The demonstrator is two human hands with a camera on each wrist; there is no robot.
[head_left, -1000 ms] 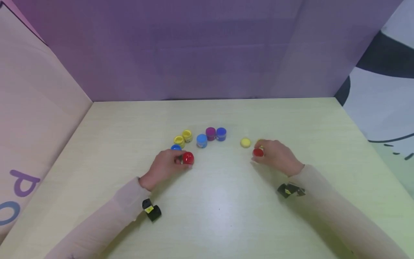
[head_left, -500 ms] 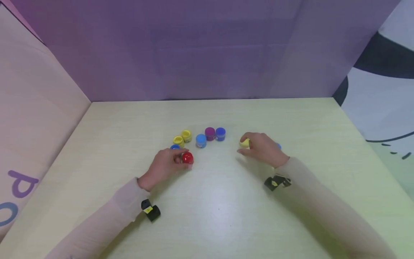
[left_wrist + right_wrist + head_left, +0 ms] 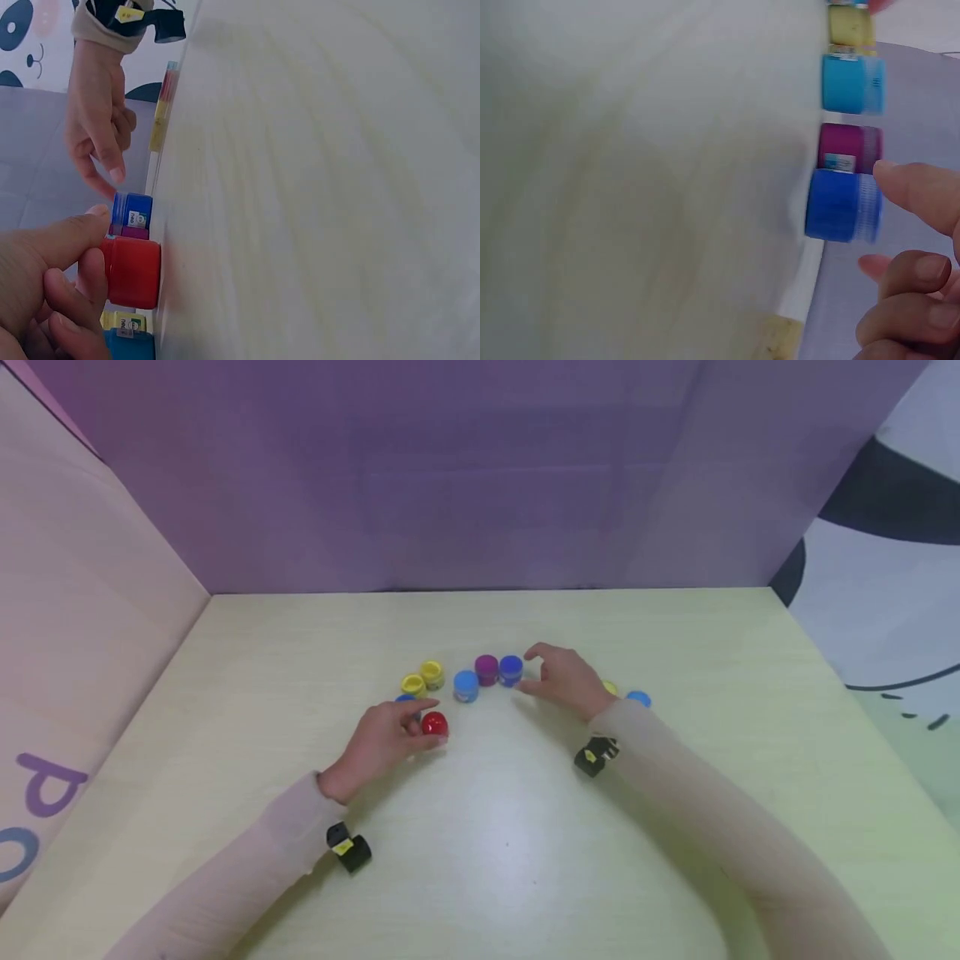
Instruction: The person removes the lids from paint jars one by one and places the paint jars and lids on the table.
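My left hand [image 3: 382,739] curves round a small red jar [image 3: 434,725] standing on the table. In the head view, a narrow gap shows between its index fingertip and the jar; its thumb tip lies close to the near side. My right hand [image 3: 566,681] is at the dark blue lidded jar [image 3: 512,670], index finger and thumb spread to either side. In the right wrist view, one fingertip is at the rims of that blue jar [image 3: 840,206] and the purple jar [image 3: 851,148]; the other fingers are curled free.
A light blue jar [image 3: 466,686] stands before the purple one. Two lidless yellow jars [image 3: 413,685] and another blue jar [image 3: 406,699] sit behind my left hand. On the right lie a yellow lid [image 3: 610,687] and a blue lid [image 3: 639,698]; the left wrist view also shows a red piece [image 3: 166,90].
My right hand let go of a red lid at the right, touched a yellow lid, then moved left to the dark blue jar. My left hand's index finger has spread slightly away from the red jar.
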